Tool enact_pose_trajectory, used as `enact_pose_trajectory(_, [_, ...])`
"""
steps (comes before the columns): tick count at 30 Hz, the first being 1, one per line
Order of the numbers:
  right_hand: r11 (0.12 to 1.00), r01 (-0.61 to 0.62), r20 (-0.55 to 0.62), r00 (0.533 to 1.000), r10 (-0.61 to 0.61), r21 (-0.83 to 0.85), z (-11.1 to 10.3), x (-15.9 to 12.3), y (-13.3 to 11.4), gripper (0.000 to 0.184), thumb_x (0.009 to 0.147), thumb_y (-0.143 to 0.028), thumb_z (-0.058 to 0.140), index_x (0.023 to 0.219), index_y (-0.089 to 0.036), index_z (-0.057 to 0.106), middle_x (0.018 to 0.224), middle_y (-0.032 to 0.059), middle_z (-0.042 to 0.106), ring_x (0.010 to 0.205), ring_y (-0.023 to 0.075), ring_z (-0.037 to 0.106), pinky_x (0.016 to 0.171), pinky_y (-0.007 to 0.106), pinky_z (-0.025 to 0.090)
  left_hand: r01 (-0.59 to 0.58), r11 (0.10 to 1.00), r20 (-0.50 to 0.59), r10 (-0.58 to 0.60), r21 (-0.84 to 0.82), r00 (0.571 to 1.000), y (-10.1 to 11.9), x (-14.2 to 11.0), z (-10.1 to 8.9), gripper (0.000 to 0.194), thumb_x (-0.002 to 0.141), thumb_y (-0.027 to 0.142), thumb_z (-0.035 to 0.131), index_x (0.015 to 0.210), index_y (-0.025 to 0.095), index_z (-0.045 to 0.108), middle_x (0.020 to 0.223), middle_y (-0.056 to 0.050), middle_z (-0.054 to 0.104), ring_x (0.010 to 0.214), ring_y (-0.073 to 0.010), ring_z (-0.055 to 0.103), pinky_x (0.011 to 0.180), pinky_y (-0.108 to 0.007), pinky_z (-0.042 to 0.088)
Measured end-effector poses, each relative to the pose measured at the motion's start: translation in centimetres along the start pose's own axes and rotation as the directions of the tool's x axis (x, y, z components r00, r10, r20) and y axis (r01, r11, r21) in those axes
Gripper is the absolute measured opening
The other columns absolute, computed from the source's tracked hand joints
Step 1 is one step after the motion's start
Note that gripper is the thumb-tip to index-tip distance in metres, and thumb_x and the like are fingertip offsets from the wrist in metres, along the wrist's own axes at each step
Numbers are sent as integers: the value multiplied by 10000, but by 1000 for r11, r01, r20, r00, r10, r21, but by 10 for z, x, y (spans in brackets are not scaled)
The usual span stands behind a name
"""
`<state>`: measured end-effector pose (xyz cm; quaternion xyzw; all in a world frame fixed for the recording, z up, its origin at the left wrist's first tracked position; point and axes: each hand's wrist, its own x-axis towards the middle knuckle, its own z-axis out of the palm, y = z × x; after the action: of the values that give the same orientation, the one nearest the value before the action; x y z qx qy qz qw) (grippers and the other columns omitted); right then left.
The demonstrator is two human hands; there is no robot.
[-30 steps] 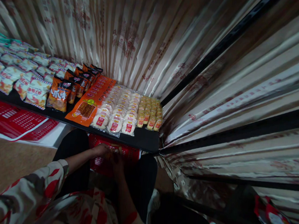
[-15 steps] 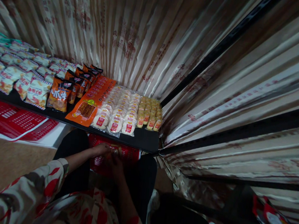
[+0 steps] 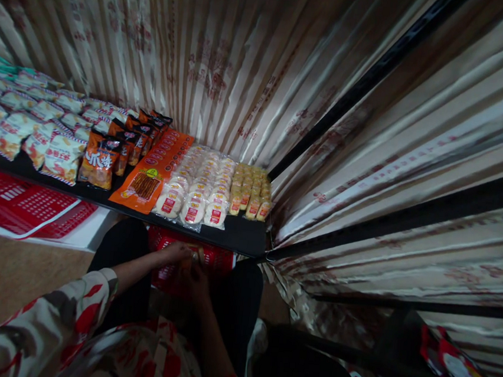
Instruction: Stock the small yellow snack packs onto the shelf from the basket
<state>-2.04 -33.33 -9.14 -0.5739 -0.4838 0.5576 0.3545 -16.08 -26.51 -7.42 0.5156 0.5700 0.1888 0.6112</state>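
Between my knees, just below the shelf's front edge, my left hand and my right hand meet over a red plastic basket. The fingers of both are closed around a small brownish packet, dim and partly covered by them. On the black shelf above stand rows of round white wrapped cakes and small yellow wrapped cakes. A flat orange snack bag lies to their left.
Orange-and-black snack bags and several rows of white snack bags fill the shelf's left side. Another red basket sits below left. A pleated curtain and black poles enclose the back and right.
My hands have shifted slightly over the basket, and a little more of the brownish packet shows between them. The goods on the shelf stay in place.
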Motion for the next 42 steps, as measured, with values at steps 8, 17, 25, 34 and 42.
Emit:
enact_pose_trajectory(8, [1000, 5, -133, 991, -4, 7, -7, -3, -4, 430, 662, -474, 611, 919, -134, 667, 923, 93, 687, 886, 248, 628, 783, 340, 492, -55, 998, -54, 56, 26, 997, 14, -2, 11, 160, 669, 304, 529, 608, 157, 508, 555, 43, 489, 564, -104, 453, 531, -212, 323])
enact_pose_trajectory(17, [999, 29, -236, 971, -32, -13, -10, -8, -5, 409, 683, -448, 607, 960, -152, 657, 938, 80, 681, 918, 255, 614, 783, 336, 489, -31, 998, -31, 32, 45, 999, 24, -8, 14, 60, 653, 204, 508, 610, 163, 501, 516, 64, 436, 491, -83, 393, 489, -206, 290])
enact_pose_trajectory(25, [998, 48, -310, 949, -60, -45, -7, -13, -2, 455, 697, -407, 591, 1081, -164, 599, 1030, 81, 654, 972, 239, 594, 821, 313, 469, -74, 997, -16, 74, -11, 997, 38, -19, 19, 120, 642, 200, 491, 682, 145, 589, 580, 31, 543, 554, -106, 476, 520, -208, 335])
enact_pose_trajectory(34, [995, 16, -441, 895, -59, -100, -10, -16, -9, 443, 694, -431, 584, 1056, -177, 605, 966, 71, 675, 919, 238, 615, 756, 295, 478, -210, 976, 13, 209, 59, 978, 44, -15, 24, 216, 665, 218, 497, 796, 128, 643, 701, -9, 644, 684, -136, 564, 598, -205, 404])
enact_pose_trajectory(42, [993, -4, -494, 868, -57, -121, -15, -19, -24, 533, 699, -483, 560, 1110, -143, 561, 1026, 108, 654, 926, 238, 616, 775, 308, 469, -164, 985, -33, 166, 58, 986, 51, -12, 29, 221, 646, 161, 513, 835, 127, 623, 725, -7, 648, 674, -129, 573, 599, -207, 418])
